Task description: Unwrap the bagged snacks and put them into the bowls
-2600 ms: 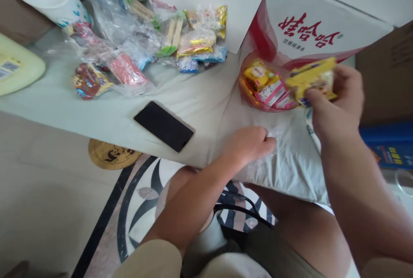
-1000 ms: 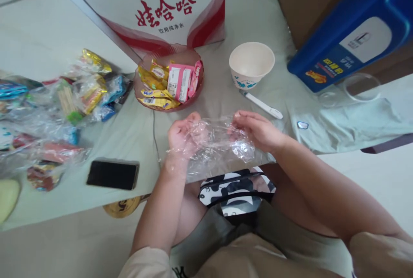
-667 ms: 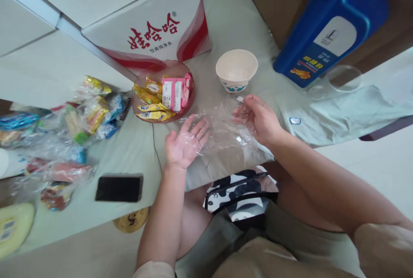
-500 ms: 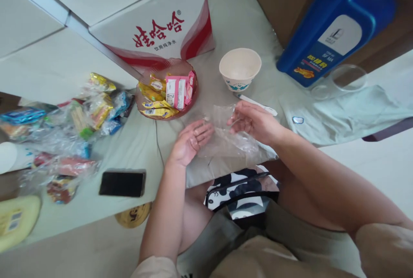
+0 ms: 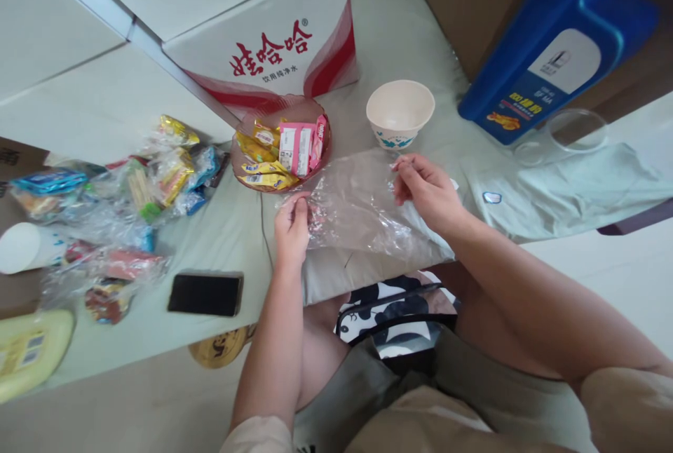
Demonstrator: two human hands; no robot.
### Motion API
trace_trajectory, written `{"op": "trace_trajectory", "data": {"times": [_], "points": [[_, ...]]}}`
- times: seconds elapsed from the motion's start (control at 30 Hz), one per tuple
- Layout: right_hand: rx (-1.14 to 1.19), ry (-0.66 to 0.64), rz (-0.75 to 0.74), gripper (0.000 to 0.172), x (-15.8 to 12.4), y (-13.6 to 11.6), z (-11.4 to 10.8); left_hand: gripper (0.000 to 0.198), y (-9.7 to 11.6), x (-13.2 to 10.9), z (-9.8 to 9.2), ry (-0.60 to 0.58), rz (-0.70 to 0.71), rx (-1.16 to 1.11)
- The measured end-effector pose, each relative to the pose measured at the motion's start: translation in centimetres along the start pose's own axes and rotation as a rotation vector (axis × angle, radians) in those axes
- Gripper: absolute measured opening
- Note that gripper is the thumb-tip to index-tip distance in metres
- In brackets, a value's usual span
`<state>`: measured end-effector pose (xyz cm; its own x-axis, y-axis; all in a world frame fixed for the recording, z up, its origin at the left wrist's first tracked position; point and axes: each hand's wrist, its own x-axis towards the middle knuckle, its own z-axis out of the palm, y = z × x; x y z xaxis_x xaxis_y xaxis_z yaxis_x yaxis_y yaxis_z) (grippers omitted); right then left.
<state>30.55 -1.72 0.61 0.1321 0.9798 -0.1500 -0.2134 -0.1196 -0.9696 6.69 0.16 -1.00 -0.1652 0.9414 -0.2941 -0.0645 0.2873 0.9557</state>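
Observation:
A clear plastic bag (image 5: 357,204) is stretched out between my two hands over the near edge of the table. My left hand (image 5: 293,225) pinches its left side, close to the front of the snack bowl. At the upper right corner of the bag, my right hand (image 5: 425,190) closes thumb and fingers on the plastic. Just beyond the bag stands a cream paper bowl (image 5: 400,116) with a blue-green print. A reddish see-through bowl (image 5: 329,151) of pink and yellow snack packs sits to the left.
Wrapped snacks (image 5: 141,186) pile up at the left beside a paper cup (image 5: 26,248). A phone (image 5: 205,294) lies near the front edge. At the right stand a large blue jug (image 5: 562,53) and a clear plastic cup (image 5: 578,141). A white-and-red carton (image 5: 263,39) is behind.
My left hand has turned and closed on the bag's left side. My right hand has moved slightly right and closed on the other side. The bag is now spread wider and flatter.

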Motion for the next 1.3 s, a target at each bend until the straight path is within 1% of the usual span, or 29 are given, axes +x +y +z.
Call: {"op": "trace_trajectory", "data": {"times": [0.07,0.13,0.2,0.3,0.37,0.43,0.57,0.63,0.73,0.8,0.87,1.0,1.07,1.13,1.2,1.3], "points": [[-0.022,0.053,-0.059,0.038,0.0,0.0,-0.1,0.015,-0.1,-0.1,-0.1,0.018,0.057,0.049],[-0.023,0.084,-0.075,0.037,0.1,0.0,-0.2,0.017,-0.1,-0.1,-0.2,0.03,0.066,0.033],[0.012,0.112,-0.039,0.035,0.2,0.1,-0.3,0.02,-0.1,0.1,-0.5,0.046,0.071,-0.007],[0.088,0.19,0.067,0.035,0.6,0.1,-0.4,0.033,-0.1,0.5,-0.9,0.065,0.095,-0.067],[0.126,0.246,0.114,0.036,0.7,-0.2,-0.5,0.043,0.0,0.4,-1.0,0.062,0.129,-0.102],[0.154,0.279,0.131,0.036,0.7,-0.6,-0.6,0.047,0.2,0.1,-1.0,0.069,0.18,-0.147],[0.191,0.302,0.116,0.039,0.2,-1.4,-1.1,0.049,0.8,-0.8,-1.2,0.141,0.266,-0.232],[0.188,0.316,0.098,0.039,0.0,-1.6,-1.4,0.048,1.0,-1.0,-1.4,0.181,0.272,-0.253],[0.165,0.336,0.095,0.038,-0.1,-1.5,-1.6,0.04,1.1,-0.8,-1.7,0.224,0.269,-0.287],[0.151,0.329,0.105,0.039,0.0,-1.4,-1.7,0.032,1.1,-0.5,-1.9,0.234,0.25,-0.312],[0.124,0.276,0.083,0.039,-0.1,-1.3,-1.6,0.026,1.2,-0.4,-2.1,0.239,0.225,-0.328],[-0.037,0.034,-0.021,0.036,-0.7,-1.0,-1.7,0.019,1.6,-0.2,-2.3,0.263,0.196,-0.304],[-0.157,-0.051,-0.052,0.037,-0.9,-0.7,-1.9,0.02,1.8,-0.2,-2.4,0.257,0.173,-0.291],[-0.289,-0.069,-0.073,0.038,-0.9,-0.4,-2.1,0.025,1.8,-0.1,-2.5,0.227,0.141,-0.282],[-0.404,-0.037,-0.092,0.037,-0.6,0.1,-2.4,0.032,1.7,-0.1,-2.6,0.173,0.116,-0.259],[-0.469,0.021,-0.11,0.034,-0.1,0.6,-2.7,0.047,1.0,-0.2,-2.9,0.02,0.072,-0.168]]}}
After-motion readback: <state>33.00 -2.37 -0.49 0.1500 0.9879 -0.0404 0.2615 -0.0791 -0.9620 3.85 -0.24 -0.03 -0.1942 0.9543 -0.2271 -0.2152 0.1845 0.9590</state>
